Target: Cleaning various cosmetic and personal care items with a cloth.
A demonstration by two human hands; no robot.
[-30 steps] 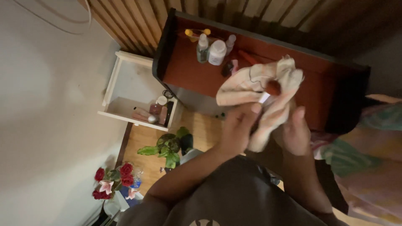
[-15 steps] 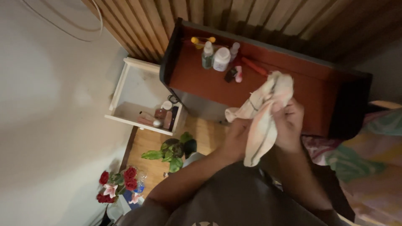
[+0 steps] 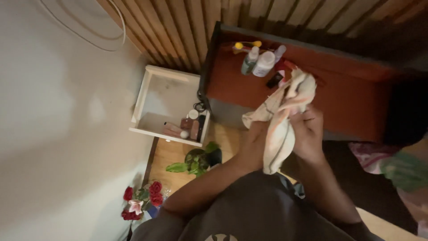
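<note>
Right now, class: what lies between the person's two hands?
In the head view, a pale cloth lies bunched between the left hand and right hand.

A pale cream cloth [image 3: 280, 120] with faint pinkish and dark stripes hangs bunched and crumpled, held up in the air in front of the red-brown bench [image 3: 356, 93]. Its top is wadded; a long fold droops downward, and one corner juts left.
</note>
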